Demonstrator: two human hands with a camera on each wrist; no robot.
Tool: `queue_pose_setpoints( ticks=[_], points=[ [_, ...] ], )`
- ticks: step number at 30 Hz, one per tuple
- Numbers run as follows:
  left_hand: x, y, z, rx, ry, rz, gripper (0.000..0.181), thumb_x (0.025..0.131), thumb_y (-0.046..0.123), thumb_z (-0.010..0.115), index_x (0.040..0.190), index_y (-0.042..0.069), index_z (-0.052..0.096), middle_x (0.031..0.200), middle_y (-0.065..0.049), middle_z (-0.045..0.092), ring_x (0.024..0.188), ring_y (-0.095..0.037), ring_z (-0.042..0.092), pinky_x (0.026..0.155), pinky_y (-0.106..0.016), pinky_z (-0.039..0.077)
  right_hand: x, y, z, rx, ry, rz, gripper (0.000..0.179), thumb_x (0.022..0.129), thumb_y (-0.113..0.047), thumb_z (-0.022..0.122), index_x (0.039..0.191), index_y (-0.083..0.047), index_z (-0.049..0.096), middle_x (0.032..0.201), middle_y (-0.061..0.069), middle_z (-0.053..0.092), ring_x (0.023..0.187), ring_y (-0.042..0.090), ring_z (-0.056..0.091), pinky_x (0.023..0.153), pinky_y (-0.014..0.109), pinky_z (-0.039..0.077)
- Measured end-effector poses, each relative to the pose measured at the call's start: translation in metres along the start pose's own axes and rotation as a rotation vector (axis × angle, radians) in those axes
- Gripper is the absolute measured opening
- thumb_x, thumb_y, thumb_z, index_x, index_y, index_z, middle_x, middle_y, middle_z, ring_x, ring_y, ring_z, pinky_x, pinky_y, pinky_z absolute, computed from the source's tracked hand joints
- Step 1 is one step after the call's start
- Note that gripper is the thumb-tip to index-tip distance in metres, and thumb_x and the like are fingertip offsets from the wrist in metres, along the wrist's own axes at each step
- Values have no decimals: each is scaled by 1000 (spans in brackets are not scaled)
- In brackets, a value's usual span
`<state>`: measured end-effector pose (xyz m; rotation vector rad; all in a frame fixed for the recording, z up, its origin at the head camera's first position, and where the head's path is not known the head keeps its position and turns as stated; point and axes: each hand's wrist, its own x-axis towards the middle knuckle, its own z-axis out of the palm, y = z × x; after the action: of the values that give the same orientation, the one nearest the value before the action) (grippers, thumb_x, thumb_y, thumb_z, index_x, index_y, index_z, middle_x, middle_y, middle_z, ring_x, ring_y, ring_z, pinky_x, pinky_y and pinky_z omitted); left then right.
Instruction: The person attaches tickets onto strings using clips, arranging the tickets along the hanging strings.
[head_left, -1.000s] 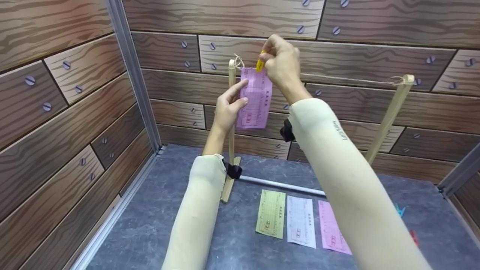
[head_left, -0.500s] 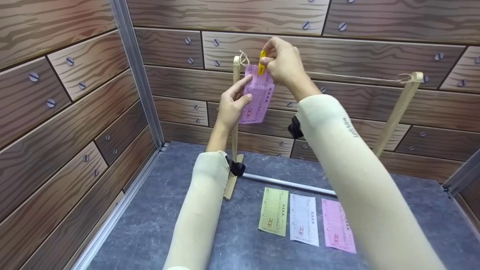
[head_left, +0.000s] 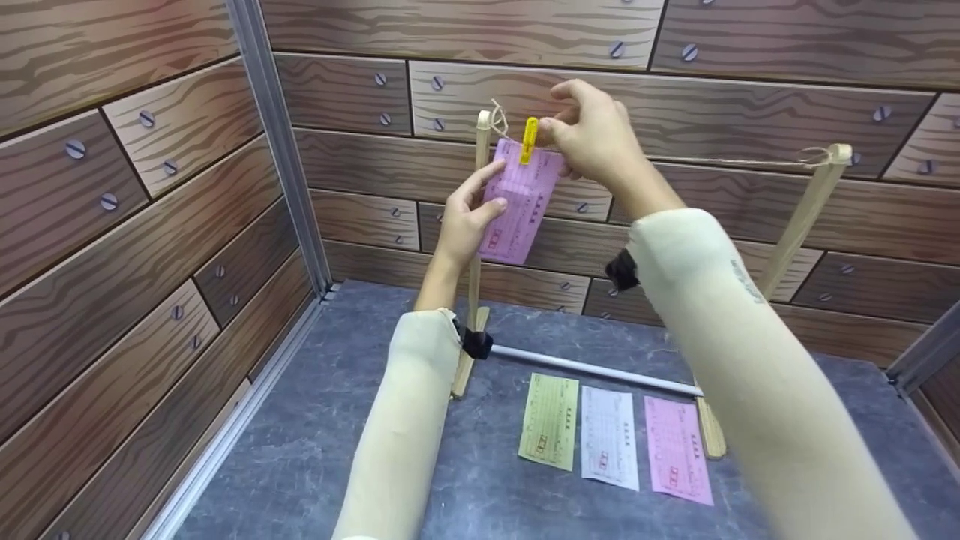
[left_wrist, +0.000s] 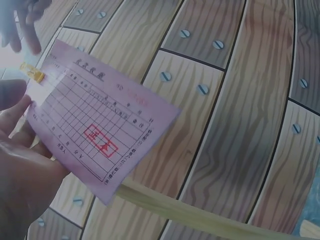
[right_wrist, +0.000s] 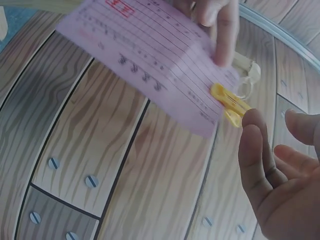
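Observation:
A pink printed slip [head_left: 519,206] hangs at the left end of a thin string [head_left: 735,160]. On its top edge sits a yellow clothespin [head_left: 529,141], handles up. My left hand [head_left: 463,225] pinches the slip's left side between thumb and fingers, as the left wrist view [left_wrist: 30,170] also shows. Just right of the clothespin is my right hand [head_left: 596,135], its fingers spread and holding nothing. In the right wrist view, those fingertips [right_wrist: 251,135] are right at the end of the clothespin [right_wrist: 230,104], with the thumb well apart.
The string runs between a left wooden post [head_left: 482,142] and a right wooden post [head_left: 806,210], joined low by a white rod [head_left: 592,368]. On the grey table lie a green slip [head_left: 549,421], a white slip [head_left: 609,439] and another pink slip [head_left: 677,450].
My right hand has let go of the yellow clothespin and moved slightly right, its fingers spreading. The clothespin now stays on the pink slip's top edge. My left hand keeps hold of the slip.

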<state>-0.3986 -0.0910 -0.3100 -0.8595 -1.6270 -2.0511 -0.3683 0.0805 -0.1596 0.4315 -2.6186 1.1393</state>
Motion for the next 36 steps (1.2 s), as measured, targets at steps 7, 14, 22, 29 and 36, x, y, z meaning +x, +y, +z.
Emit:
queue_pose_setpoints(
  ticks=[7,14,22,29,36],
  points=[
    [-9,-15,1,-11,-21,12,57,85,-8,56,140,-18,43,139,-30,51,116,-28,55,102,-37,46,-25,13,-19,107,70,-45,48,100,-15,61,147,-11,50,127,16,65,53,14,62,55,27,57],
    [-26,-35,2,1,-33,-33,58,85,-9,55,141,-18,42,145,-31,46,130,-32,48,109,-38,40,-61,31,-28,137,130,-136,42,100,-14,62,140,-8,56,123,16,66,53,14,64,54,27,57],
    [-61,-64,-3,92,33,-157,56,86,-9,57,141,-14,45,138,-30,53,121,-38,55,98,-39,49,-107,45,-36,118,182,-222,35,98,-9,64,133,-8,63,118,16,68,55,14,65,54,25,56],
    [-89,-89,-2,64,84,-201,52,85,-10,56,136,-16,48,130,-33,57,118,-41,57,100,-40,49,-139,68,-49,123,246,-262,31,98,-7,63,129,-7,67,113,8,70,56,12,64,55,22,55],
    [-129,-110,-5,50,91,-229,49,86,-14,55,134,-19,47,125,-33,57,115,-46,57,98,-38,50,-159,108,-55,125,279,-221,31,98,-5,63,129,-4,66,105,-10,69,54,11,64,53,22,55]
  ],
)
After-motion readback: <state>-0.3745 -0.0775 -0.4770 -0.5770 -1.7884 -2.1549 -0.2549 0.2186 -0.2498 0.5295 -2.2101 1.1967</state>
